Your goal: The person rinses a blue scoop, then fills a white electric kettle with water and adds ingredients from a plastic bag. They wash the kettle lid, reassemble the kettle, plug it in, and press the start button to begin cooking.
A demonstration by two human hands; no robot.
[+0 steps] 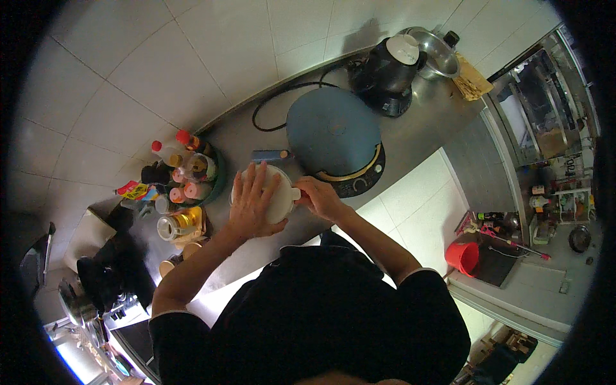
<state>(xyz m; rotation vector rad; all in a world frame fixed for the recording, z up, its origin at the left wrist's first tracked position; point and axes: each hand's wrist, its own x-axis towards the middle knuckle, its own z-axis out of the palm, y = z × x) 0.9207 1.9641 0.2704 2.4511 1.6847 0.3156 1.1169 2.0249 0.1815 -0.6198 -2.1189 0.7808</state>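
A round whitish dish or lid with a small tab handle (281, 214) lies at the front of the metal counter (250, 245). Spread flat over its top is my left hand (255, 202), fingers apart and pointing away from me. My right hand (317, 197) pinches the tab at its right edge. Just beyond stands a round electric griddle (334, 130) with a blue-grey surface and a dark base with a knob. A short blue-grey handle (270, 155) lies between the griddle and the dish. What is under the dish is hidden.
To the left, a green basket (219, 168) holds several seasoning bottles, with a jar of yellow oil (180, 227) nearer me. A black kettle or appliance (392, 72) topped by a white bowl (403, 49) and a steel basin (438, 53) stand back right. A black cable (260, 113) curves behind the griddle.
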